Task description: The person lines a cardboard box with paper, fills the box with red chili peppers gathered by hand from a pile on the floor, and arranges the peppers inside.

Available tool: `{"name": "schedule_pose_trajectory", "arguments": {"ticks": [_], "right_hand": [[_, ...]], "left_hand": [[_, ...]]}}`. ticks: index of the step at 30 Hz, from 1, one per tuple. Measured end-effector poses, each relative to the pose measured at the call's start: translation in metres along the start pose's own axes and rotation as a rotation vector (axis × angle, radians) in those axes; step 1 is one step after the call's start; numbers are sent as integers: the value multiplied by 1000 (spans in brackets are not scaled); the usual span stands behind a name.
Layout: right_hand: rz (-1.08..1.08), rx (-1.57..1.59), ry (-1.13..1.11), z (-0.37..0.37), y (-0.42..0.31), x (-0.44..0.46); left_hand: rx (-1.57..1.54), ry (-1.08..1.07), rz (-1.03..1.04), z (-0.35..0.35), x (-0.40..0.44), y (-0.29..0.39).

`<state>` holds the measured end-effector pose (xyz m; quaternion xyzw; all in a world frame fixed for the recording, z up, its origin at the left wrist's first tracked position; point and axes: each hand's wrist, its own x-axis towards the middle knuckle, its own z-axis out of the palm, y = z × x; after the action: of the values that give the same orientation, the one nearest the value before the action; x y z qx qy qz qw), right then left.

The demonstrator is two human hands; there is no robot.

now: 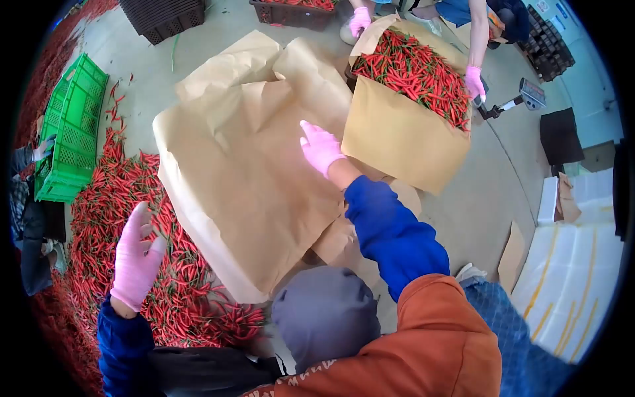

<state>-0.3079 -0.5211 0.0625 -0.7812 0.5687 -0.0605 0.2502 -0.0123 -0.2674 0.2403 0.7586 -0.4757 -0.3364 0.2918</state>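
My left hand, in a pink glove, is raised above a heap of red chili peppers. Its fingers are apart and nothing is in them. Over a wide sheet of brown paper my right hand, gloved in pink too, reaches forward with fingers stretched out, holding nothing. Whether it touches the paper I cannot tell. The paper is creased and folded up at its far side; what lies under it is mostly hidden. To the right stands a paper-lined container of red chilies, with a brown paper flap hanging over its near side.
Another person's pink-gloved hands are at the filled container. At left, a co-worker's hand rests on a green crate. Dark crates stand at the back, a scale display at right, white foam boxes lower right. Grey rounded cloth is close below.
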Motion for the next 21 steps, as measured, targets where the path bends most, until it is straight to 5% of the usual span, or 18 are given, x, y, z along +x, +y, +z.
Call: {"name": "schedule_pose_trajectory", "arguments": {"ticks": [11, 17, 21], "right_hand": [[77, -485, -328, 29, 27, 1], [96, -456, -259, 39, 36, 8], [123, -366, -462, 8, 7, 10]], "left_hand": [[79, -65, 100, -6, -7, -9], [42, -62, 54, -13, -13, 10], [147, -52, 94, -16, -15, 25]]}}
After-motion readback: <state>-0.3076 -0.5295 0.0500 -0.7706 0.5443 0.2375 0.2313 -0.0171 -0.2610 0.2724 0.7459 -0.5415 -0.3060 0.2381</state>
